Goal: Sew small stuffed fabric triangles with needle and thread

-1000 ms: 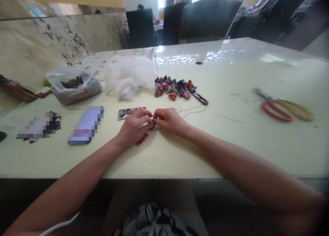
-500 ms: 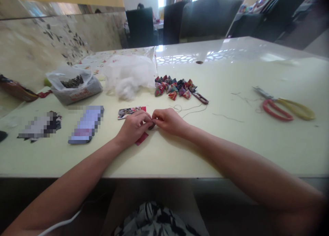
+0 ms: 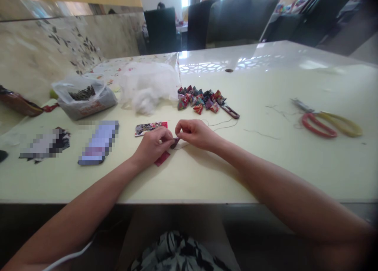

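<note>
1. The left hand (image 3: 153, 145) is pinching a small dark cloth piece (image 3: 175, 143) just above the table.
2. The right hand (image 3: 195, 134) is curling its thumb and finger close at the cloth's edge; I cannot tell if they are gripping a needle.
3. A thin thread (image 3: 183, 146) is running by the cloth, so this one is looking only partly sewn.
4. Many puffy cloth pieces (image 3: 201, 99) are sitting in a bunch past the hands, and they are looking done.
5. A patterned cloth strip (image 3: 144, 129) and a red cloth piece (image 3: 162, 159) are lying flat by the left hand, seeming to be waiting.
6. White fluff (image 3: 146, 101) is resting by a plastic bag (image 3: 88, 109) of dark bits.
7. Small thread snips (image 3: 231, 112) are lying beside the bunch, and big scissors (image 3: 320, 125) are lying far right.
8. The pale, shiny table (image 3: 265, 172) is reflecting light.
9. Dark chairs (image 3: 242, 21) are standing behind it, and a leafy wall (image 3: 17, 46) is rising at the left.
</note>
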Tool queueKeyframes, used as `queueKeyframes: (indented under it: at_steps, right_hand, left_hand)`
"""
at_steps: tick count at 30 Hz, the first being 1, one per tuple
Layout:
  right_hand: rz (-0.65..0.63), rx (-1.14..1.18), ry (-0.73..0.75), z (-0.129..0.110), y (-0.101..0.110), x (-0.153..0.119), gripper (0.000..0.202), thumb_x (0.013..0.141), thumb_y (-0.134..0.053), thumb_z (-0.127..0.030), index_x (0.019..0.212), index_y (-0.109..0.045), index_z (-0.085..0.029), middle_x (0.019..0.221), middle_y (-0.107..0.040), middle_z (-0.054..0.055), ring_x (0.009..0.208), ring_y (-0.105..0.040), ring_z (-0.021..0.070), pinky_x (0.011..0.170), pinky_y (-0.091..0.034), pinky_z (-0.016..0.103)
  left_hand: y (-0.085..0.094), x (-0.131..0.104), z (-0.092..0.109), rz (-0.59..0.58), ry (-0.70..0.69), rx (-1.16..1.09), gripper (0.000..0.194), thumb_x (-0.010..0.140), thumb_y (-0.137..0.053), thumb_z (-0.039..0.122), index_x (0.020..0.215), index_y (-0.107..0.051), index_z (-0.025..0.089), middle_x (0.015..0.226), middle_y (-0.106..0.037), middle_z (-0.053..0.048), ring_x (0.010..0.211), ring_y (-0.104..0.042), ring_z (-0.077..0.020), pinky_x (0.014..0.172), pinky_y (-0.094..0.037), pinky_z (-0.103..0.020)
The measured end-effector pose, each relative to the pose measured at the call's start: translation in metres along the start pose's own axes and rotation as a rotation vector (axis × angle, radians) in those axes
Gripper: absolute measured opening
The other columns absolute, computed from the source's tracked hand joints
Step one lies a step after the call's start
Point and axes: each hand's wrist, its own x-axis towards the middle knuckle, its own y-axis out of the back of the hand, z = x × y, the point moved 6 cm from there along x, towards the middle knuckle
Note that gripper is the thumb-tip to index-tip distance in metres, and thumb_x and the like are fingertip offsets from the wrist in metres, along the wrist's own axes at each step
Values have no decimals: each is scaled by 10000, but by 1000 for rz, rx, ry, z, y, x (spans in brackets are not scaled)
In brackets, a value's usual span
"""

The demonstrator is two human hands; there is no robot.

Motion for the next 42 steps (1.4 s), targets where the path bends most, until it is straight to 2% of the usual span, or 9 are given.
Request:
queueKeyframes:
  at_steps: [8,12,19,24,31,35,38,42]
  right_hand:
    - [-69,-44,-25,-2,-5,-1,121,800,-570,-134,846,-681,-152,558,-403,-72,572,-355,83,589,-238,244]
    - [-75,-145,-32,-3,-10,0,109,820,-625,-170,867,-723,-152,568,-466,-56,587,-383,89,608,-253,240]
    - [-81,-217,-51,-1,-13,1,161,815,-600,-96,860,-747,-145,622,-582,-26,596,-421,90,617,-265,238]
    - [-100,-193,-38,0,-14,1,143,837,-617,-138,890,-751,-137,606,-563,-30,599,-415,89,622,-268,239]
    - [-57,-224,-12,-3,-14,-1,154,815,-569,-125,787,-720,-141,597,-559,-28,574,-395,86,593,-251,241]
    - [-54,-186,16,-3,-9,0,161,813,-558,-126,778,-714,-139,612,-579,-25,562,-412,79,594,-274,227]
    - [-56,-155,28,-2,-5,0,169,820,-551,-144,786,-717,-142,643,-613,-14,580,-441,84,603,-290,221]
    - [-79,-151,38,-3,-4,0,174,824,-552,-152,808,-725,-138,691,-653,2,608,-483,91,618,-312,216]
  left_hand:
    - [-1,-2,-6,-4,93,-8,128,848,-668,257,796,-576,184,754,-678,-2,664,-612,-126,635,-477,-250]
    - [0,-2,-6,23,102,11,131,833,-679,251,851,-563,192,756,-667,16,645,-599,-112,623,-478,-237]
    - [0,-2,-4,-4,112,-30,98,834,-632,212,882,-550,189,790,-652,10,684,-615,-118,649,-494,-250]
    - [1,-2,-4,3,123,-26,119,831,-648,227,878,-545,188,802,-653,7,700,-625,-122,683,-509,-266]
    - [9,1,-10,-26,174,-155,117,844,-628,247,933,-593,180,859,-677,-25,757,-654,-151,700,-527,-289]
    - [18,5,-10,2,111,-93,91,843,-641,250,883,-673,175,886,-653,-38,786,-626,-149,732,-518,-290]
    - [18,6,-8,-25,40,-105,94,852,-650,251,875,-711,183,942,-633,-50,811,-624,-142,734,-518,-279]
    - [15,6,-8,-49,15,-109,95,859,-670,260,887,-735,196,958,-619,-47,784,-608,-119,717,-514,-255]
